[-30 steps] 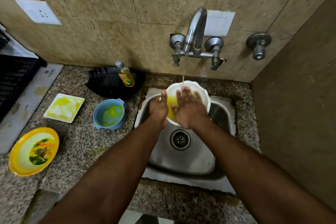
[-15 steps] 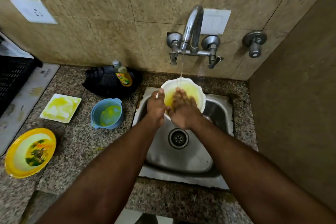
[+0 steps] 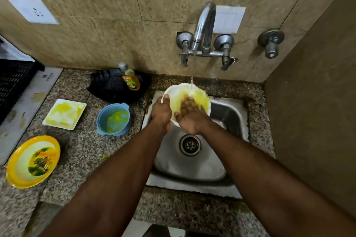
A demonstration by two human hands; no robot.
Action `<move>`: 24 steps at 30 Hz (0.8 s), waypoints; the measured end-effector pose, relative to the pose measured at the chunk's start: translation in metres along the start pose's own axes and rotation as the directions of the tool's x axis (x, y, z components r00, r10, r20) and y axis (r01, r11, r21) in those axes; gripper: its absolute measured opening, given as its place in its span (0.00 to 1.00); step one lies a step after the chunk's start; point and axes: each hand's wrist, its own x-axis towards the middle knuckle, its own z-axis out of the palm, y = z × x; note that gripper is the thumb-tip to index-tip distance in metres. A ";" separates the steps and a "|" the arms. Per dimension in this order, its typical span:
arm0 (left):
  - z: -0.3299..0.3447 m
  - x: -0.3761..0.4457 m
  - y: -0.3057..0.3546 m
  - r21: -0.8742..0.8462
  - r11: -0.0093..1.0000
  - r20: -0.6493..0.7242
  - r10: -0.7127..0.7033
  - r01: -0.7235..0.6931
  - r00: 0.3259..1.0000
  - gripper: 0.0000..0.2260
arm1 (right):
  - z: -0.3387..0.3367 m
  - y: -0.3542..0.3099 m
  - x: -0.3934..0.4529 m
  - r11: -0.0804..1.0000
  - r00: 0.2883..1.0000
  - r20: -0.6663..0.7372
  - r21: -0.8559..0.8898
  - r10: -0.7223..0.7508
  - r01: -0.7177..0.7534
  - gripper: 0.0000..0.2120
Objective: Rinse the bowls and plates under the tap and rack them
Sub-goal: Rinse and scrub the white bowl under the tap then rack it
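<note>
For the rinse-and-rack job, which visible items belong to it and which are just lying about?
Job: white bowl in left hand, rubbed by right hand; tap; sink; square plate; blue bowl; yellow plate; black crate.
Lying about: soap bottle; black pan.

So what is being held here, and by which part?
The left hand grips the white bowl by its left rim; the right hand lies flat inside it.

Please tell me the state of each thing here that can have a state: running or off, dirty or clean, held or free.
Tap: running.
White bowl: yellow-stained, held over the sink under the stream.
Left hand: grips the bowl's rim.
Right hand: fingers flat inside the bowl.
Blue bowl: dirty, free.
Square plate: dirty, free.
Yellow plate: dirty, free.
Soap bottle: upright, capped.
</note>
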 end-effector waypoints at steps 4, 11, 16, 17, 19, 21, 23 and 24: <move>-0.004 0.007 0.000 0.013 0.999 0.047 0.032 -0.033 0.998 0.17 | 0.018 -0.005 0.009 0.985 0.995 -0.077 0.156 -0.068 0.079 0.31; -0.014 0.002 -0.011 -0.157 0.987 0.096 -0.025 0.040 0.995 0.15 | 0.012 0.011 -0.033 0.939 0.962 -0.043 0.212 -0.268 0.271 0.32; -0.011 -0.008 -0.011 -0.309 0.945 0.193 -0.051 0.110 0.980 0.16 | 0.009 0.027 -0.042 0.953 0.989 -0.123 -0.298 -0.087 0.047 0.36; -0.006 -0.010 -0.013 -0.315 0.939 0.205 -0.074 0.137 0.976 0.18 | 0.010 0.026 -0.032 0.958 0.990 -0.144 -0.285 0.002 -0.043 0.38; 0.002 -0.015 -0.016 -0.339 0.921 0.211 -0.126 0.193 0.969 0.23 | 0.006 0.022 -0.014 0.970 0.983 -0.153 -0.204 0.102 -0.132 0.39; 0.009 -0.008 -0.027 -0.365 0.900 0.209 -0.168 0.236 0.963 0.25 | -0.001 0.015 -0.004 0.980 0.985 -0.157 -0.172 0.069 -0.096 0.37; 0.010 -0.010 -0.022 -0.336 0.911 0.222 -0.169 0.238 0.960 0.21 | -0.002 0.005 -0.003 0.980 0.984 -0.160 -0.192 -0.077 0.045 0.33; 0.010 -0.013 -0.017 -0.317 0.921 0.220 -0.162 0.228 0.962 0.19 | -0.001 0.000 -0.005 0.978 0.976 -0.161 -0.173 -0.144 0.116 0.32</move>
